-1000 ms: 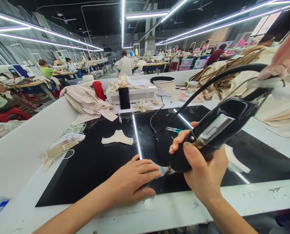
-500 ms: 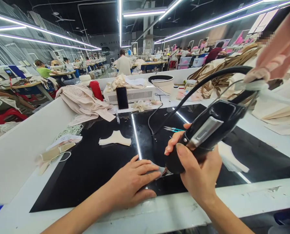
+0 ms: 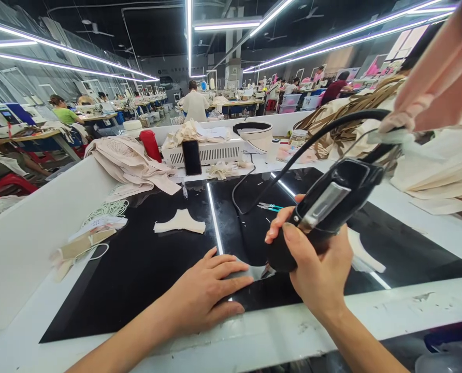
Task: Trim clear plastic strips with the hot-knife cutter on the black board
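Note:
My left hand (image 3: 211,285) lies flat on the black board (image 3: 118,285), fingers spread over a thin grey translucent piece (image 3: 256,271). My right hand (image 3: 320,269) is wrapped round a black corded hand-held power tool (image 3: 332,194) with a silver lever on its side. The tool leans down to the left, and its metal tip (image 3: 268,271) is at the right end of the grey piece, just right of my left fingertips. Whether the tip touches it is hard to tell. A cream cut fabric piece (image 3: 179,221) lies to the left, and another pale piece (image 3: 365,253) lies right of my right hand.
Thread snips (image 3: 270,206) lie beyond the tool. A black cable (image 3: 241,181) crosses the board. Behind stand a vented white box (image 3: 219,152), a phone (image 3: 191,158), a fabric pile (image 3: 128,160) and a round container (image 3: 254,137). Pink cloth (image 3: 429,88) hangs by the tool's upper end.
The tool and my right hand have shifted slightly, uncovering more of the tip and the grey piece. My left hand stays flat on the piece. The whole view has shifted a little.

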Tool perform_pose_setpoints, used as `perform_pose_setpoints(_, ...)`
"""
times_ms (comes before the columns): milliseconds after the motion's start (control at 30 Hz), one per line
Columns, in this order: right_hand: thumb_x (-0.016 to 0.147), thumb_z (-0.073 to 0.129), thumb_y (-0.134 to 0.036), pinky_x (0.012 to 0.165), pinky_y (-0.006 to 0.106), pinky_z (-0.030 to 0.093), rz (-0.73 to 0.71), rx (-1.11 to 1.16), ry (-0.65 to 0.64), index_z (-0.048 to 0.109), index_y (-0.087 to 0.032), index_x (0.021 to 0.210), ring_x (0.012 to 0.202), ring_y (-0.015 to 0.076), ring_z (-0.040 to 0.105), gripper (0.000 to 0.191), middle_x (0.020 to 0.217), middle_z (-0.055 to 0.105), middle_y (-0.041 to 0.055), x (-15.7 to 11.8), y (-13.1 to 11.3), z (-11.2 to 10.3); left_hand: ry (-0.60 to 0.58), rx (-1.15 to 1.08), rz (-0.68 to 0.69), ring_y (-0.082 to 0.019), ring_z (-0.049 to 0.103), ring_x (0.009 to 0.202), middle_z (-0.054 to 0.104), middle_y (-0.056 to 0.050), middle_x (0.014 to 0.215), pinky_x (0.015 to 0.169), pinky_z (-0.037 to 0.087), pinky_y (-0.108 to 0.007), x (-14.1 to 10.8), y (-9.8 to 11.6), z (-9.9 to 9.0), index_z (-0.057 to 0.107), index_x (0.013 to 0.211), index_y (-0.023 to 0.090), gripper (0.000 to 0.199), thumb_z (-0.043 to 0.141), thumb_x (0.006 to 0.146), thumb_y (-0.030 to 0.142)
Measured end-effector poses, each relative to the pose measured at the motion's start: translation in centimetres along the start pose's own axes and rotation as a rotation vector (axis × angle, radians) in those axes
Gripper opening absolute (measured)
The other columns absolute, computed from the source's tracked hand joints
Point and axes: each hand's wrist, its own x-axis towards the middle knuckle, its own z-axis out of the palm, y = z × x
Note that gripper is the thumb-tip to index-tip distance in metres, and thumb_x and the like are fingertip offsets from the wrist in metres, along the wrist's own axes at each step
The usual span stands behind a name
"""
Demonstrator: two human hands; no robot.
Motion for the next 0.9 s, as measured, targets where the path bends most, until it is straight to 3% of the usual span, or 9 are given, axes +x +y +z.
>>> perform_pose_setpoints(333,0.092,0.084,-0.034,0.067,0.033,0.058,-0.038,-0.035,0.054,0.063,-0.03,0.126,0.069,0.0158,0.066,0.039,0.091,0.071,-0.004,0.8,0.1,-1.2,-0.061,0.019,-0.022,-0.031,0.047,0.153,0.057,-0.005,0.16,0.13,0.024,-0.066,0.1,0.1,-0.4,0.058,0.153,0.031,0.049,0.064,0.105,0.04)
perform_pose_setpoints(533,0.093,0.082,-0.033,0.065,0.032,0.057,-0.048,-0.099,0.041,0.064,-0.028,0.108,0.067,0.0144,0.067,0.024,0.091,0.071,-0.0047,0.6,0.4,-1.0,-0.031,0.002,-0.009,-0.03,0.048,0.152,0.059,-0.005,0.158,0.131,0.023,-0.064,0.1,0.1,-0.4,0.058,0.153,0.033,0.049,0.066,0.104,0.039)
perform_pose_setpoints(633,0.092,0.084,-0.035,0.065,0.032,0.057,-0.024,-0.101,0.04,0.064,-0.028,0.106,0.067,0.0144,0.067,0.025,0.091,0.072,-0.005,0.6,0.1,-1.0,-0.014,-0.046,-0.011,-0.03,0.052,0.15,0.061,-0.005,0.156,0.132,0.023,-0.064,-0.1,0.0,-0.5,0.061,0.15,0.034,0.046,0.067,0.104,0.037)
perform_pose_setpoints(733,0.091,0.085,-0.037,0.067,0.033,0.058,-0.017,-0.09,0.041,0.063,-0.028,0.107,0.067,0.015,0.066,0.029,0.09,0.071,-0.0052,0.7,-0.2,-1.2,0.113,-0.125,-0.069,-0.027,0.057,0.144,0.061,-0.007,0.154,0.131,0.032,-0.057,-0.2,-0.6,-0.4,0.065,0.145,0.031,0.038,0.06,0.107,0.034)
perform_pose_setpoints(833,0.089,0.086,-0.04,0.073,0.035,0.057,-0.053,-0.144,0.006,0.063,-0.028,0.108,0.072,0.0168,0.067,0.032,0.091,0.072,-0.0043,1.0,-0.6,-1.5,0.312,-0.154,-0.218,-0.026,0.06,0.137,0.064,-0.009,0.148,0.123,0.047,-0.048,0.0,-1.4,0.1,0.069,0.138,0.025,0.033,0.053,0.109,0.032)
perform_pose_setpoints(900,0.089,0.086,-0.042,0.077,0.037,0.057,-0.054,-0.2,-0.023,0.063,-0.028,0.111,0.078,0.0191,0.07,0.035,0.096,0.074,-0.0022,1.2,-0.8,-1.7,0.363,-0.152,-0.305,-0.027,0.061,0.134,0.066,-0.01,0.143,0.12,0.049,-0.049,0.3,-1.8,0.4,0.071,0.131,0.023,0.029,0.057,0.107,0.031)
